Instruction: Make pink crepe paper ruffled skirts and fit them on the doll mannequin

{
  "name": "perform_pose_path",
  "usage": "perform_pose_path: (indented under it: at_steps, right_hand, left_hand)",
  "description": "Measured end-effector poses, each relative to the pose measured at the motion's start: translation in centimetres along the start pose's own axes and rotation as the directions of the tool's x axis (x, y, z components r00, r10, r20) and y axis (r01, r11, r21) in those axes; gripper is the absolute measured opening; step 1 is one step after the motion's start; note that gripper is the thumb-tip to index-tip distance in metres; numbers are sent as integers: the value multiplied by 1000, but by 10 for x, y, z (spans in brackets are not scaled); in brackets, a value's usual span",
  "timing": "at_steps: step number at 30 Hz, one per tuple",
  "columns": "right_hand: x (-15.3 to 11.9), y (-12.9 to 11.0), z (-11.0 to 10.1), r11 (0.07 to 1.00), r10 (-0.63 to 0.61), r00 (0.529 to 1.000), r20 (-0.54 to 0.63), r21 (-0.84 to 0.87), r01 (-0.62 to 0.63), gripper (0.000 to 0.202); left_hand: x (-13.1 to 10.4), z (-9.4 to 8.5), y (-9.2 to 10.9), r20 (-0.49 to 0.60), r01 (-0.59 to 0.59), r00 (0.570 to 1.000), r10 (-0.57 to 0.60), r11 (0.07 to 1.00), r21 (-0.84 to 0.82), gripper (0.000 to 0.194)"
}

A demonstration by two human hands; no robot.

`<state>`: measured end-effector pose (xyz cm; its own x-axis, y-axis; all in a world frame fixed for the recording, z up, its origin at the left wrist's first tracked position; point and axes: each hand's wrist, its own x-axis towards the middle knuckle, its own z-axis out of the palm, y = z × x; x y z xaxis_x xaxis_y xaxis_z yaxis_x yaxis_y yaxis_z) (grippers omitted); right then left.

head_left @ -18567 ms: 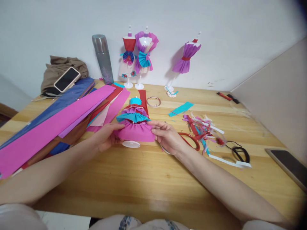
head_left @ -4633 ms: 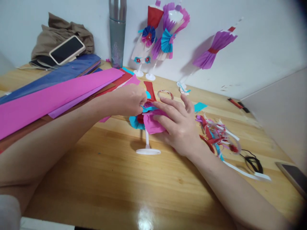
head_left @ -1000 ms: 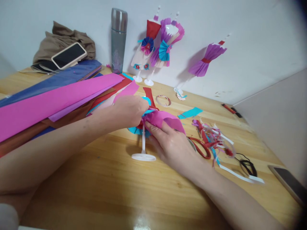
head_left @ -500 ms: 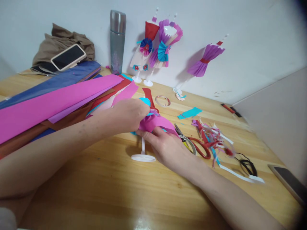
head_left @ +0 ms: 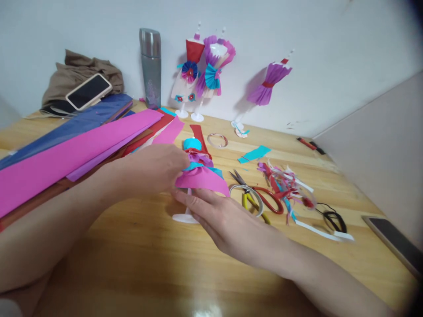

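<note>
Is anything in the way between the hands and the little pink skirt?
Nothing that I can see. The left hand is right at the pink skirt's left side, and the right hand is just under its hem. The red handles lie off to the right.

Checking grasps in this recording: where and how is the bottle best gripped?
Probably wrap the bottle's grey body, below its silver cap, from the near side: it stands upright and slim, with the wall behind and a red-topped mannequin to its right.
</note>
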<state>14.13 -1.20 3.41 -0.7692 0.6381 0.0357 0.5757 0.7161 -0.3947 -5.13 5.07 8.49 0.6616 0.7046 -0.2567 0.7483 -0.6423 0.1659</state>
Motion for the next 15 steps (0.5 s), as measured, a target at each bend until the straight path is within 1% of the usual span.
perform_pose_path:
  at_steps: [2,4,7,9,11,12,14,15]
  right_hand:
    - [2,-1,0,1000,10,1000,10,18,-10,63]
    - [3,-5,-1,1000,-4,999,37,2,4,60]
    - [-2,-16,-8,994,-101,993,65,-30,103,50]
    - [-8,-21,-16,985,-168,985,38,-25,169,39]
    - [-14,-20,-26,980,-198,978,-68,4,199,30]
    - [-15,-17,-31,981,-190,969,-155,15,194,26]
    - [-17,-6,-39,990,-126,931,-342,9,138,23]
    - [-16,0,-42,995,-92,909,-406,8,104,21]
  left_hand:
    - [-1,-1,-1,19,-15,1000,16,999,-50,17]
    - [-1,0,-5,-2,-36,999,36,997,-64,18]
    - [-4,0,-10,-90,7,996,-9,1000,-26,19]
    - [-10,-2,-11,-149,55,987,-54,998,6,19]
    - [-18,-6,-8,-170,74,983,-70,997,16,26]
    - [-22,-7,-6,-153,63,986,-61,998,11,31]
    - [-29,-6,0,-92,7,996,-7,1000,-1,36]
    - [-32,-4,2,-77,-31,997,30,999,-11,36]
